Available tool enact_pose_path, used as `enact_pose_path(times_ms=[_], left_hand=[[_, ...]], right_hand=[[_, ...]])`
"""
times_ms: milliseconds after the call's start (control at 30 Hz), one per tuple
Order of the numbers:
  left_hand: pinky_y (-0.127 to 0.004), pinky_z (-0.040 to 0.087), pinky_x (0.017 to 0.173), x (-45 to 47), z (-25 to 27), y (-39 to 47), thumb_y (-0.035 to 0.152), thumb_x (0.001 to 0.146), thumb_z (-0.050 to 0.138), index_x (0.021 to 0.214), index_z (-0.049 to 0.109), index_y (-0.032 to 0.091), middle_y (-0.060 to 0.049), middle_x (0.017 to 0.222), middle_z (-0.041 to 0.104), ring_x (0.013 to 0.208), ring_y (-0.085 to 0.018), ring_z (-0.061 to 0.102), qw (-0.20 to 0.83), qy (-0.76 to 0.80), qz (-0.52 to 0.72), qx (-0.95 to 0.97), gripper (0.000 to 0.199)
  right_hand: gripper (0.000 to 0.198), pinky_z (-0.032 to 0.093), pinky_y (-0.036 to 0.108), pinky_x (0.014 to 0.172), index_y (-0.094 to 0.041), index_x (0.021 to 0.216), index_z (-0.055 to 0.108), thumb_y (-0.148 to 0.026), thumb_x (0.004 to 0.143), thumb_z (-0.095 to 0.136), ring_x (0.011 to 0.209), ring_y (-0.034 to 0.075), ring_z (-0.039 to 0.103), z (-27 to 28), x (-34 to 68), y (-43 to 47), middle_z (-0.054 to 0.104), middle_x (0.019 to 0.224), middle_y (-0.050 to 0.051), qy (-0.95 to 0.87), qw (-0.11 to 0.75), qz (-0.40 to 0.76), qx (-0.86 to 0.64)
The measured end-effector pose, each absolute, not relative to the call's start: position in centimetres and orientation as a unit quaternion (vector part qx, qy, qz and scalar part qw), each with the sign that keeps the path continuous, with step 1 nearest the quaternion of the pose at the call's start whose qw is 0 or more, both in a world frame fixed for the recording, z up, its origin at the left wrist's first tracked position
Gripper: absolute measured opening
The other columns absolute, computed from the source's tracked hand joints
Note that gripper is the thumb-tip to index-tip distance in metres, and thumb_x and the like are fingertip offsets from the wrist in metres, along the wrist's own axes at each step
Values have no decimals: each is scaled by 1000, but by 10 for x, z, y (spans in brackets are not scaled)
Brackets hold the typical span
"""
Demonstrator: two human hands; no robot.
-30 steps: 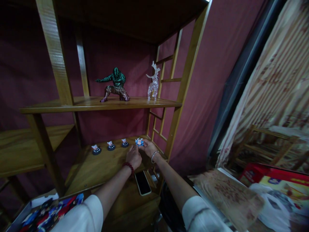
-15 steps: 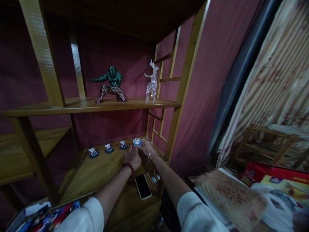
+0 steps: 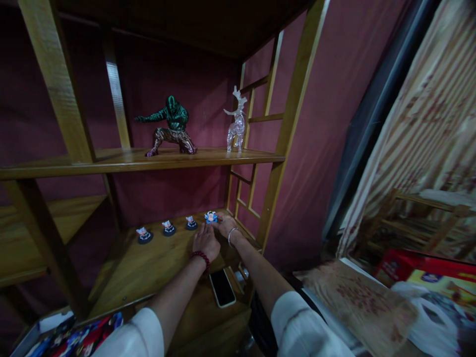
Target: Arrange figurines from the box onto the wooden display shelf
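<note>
A small blue and white figurine (image 3: 210, 217) stands at the right end of a row on the lower shelf (image 3: 159, 263). My right hand (image 3: 225, 226) closes on its right side. From the front, my left hand (image 3: 206, 243) has its fingers at the figurine's base, and its fingertips are partly hidden. To the left, spaced apart, stand three small figurines with dark round bases: the nearest one (image 3: 191, 223), a middle one (image 3: 168, 228) and a far-left one (image 3: 144, 235).
On the shelf above are a green and purple crouching figure (image 3: 173, 126) and a clear deer figurine (image 3: 236, 121). A phone (image 3: 222, 288) lies below my hands. A box of colourful items (image 3: 74, 337) sits bottom left. Wooden posts (image 3: 286, 139) frame the shelves.
Both hands stay at the blue figurine with hardly any movement. The view has shifted slightly; the row of figurines stands as before.
</note>
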State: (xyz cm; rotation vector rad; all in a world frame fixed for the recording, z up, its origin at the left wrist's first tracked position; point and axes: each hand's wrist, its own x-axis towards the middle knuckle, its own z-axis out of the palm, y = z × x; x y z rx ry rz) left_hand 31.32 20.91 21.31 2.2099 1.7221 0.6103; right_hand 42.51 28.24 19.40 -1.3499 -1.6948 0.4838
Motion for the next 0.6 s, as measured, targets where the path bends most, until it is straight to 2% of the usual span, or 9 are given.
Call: enact_pose_path(times_ms=[267,600], left_hand=[[-36,18,103,313,207,212,12,74,33,127,33,8,-13,136,33,128,-21,20,126,592,210,768,53],[-38,18,103,313,209,211,15,76,30,129,31,5,-15,136,31,128,-22,20,126,591,197,772,54]], right_hand=[[28,46,28,80,-29,88,64,-27,60,70,87,18,60,202,423,275,67,89,-2,-675,435,190,-565],[28,45,27,78,-28,88,64,-26,61,70,85,18,60,200,426,278,67,88,-1,-685,432,191,-554]])
